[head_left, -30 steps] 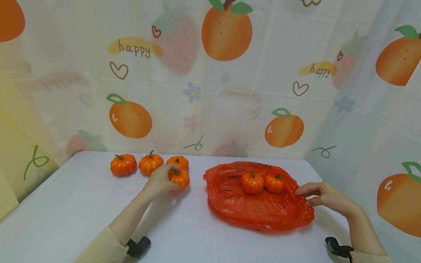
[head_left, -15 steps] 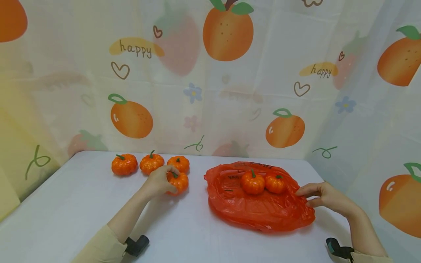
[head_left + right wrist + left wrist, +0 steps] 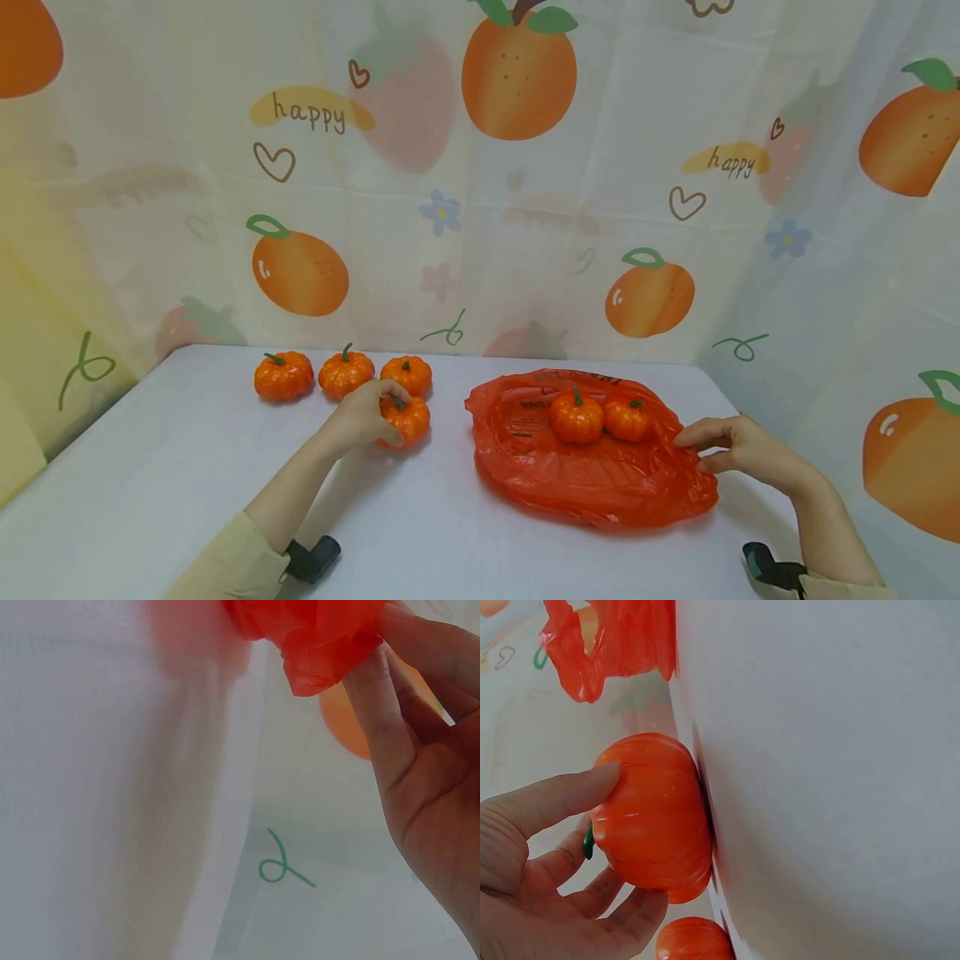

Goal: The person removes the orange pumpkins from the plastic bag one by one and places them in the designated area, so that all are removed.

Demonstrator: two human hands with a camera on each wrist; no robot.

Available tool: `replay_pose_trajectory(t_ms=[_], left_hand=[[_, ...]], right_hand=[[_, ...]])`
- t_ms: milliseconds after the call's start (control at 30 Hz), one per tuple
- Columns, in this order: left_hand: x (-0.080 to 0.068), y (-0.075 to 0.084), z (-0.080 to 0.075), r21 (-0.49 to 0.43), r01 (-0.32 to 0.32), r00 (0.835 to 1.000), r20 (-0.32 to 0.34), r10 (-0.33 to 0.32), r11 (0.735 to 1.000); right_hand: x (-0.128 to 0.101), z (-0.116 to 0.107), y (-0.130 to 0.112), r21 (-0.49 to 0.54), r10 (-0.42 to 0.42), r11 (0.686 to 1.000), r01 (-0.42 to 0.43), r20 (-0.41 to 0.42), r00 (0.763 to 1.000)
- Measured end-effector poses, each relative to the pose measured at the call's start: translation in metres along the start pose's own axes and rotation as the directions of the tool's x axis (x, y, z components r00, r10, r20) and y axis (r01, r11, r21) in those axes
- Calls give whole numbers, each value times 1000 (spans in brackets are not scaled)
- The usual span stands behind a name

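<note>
My left hand holds a small orange toy pumpkin between thumb and fingers. In the left wrist view that pumpkin shows its ribbed side, low against the white tabletop, its green stem toward the palm. At the right, my right hand pinches the edge of a red plastic bag, which lies spread with its mouth open. Two pumpkins, one on the left and one on the right, sit side by side on the bag. The right wrist view shows crumpled bag plastic between thumb and fingers.
Three more pumpkins stand in a row along the table's back: a left one, a middle one and a right one just behind the held pumpkin. A fruit-printed curtain hangs behind the white table.
My left hand and its pumpkin have come slightly toward me, away from the pumpkin behind. The right hand and the bag look the same.
</note>
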State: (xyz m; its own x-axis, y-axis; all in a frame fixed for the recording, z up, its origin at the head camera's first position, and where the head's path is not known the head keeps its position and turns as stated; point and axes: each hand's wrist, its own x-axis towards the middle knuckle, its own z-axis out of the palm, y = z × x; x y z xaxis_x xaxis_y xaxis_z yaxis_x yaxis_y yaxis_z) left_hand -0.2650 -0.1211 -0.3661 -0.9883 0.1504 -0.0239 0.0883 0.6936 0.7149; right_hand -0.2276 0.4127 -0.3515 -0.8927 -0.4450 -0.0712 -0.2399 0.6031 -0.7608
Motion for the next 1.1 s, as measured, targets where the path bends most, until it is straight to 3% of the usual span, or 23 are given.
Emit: replay_pose_trajectory(t_ms=[533,733,1100], left_hand=[[-2,4,-1,-8,-2,999,33,2,1000],[-1,4,0,-11,12,1000,22,-12,1000],[-3,7,-2,4,-27,1000,-1,27,1000]], right_hand=[[1,-1,3,-3,-17,1000,17,4,1000],[2,0,3,-4,-7,1000,7,4,1000],[1,0,3,-6,-5,1000,5,3,1000]])
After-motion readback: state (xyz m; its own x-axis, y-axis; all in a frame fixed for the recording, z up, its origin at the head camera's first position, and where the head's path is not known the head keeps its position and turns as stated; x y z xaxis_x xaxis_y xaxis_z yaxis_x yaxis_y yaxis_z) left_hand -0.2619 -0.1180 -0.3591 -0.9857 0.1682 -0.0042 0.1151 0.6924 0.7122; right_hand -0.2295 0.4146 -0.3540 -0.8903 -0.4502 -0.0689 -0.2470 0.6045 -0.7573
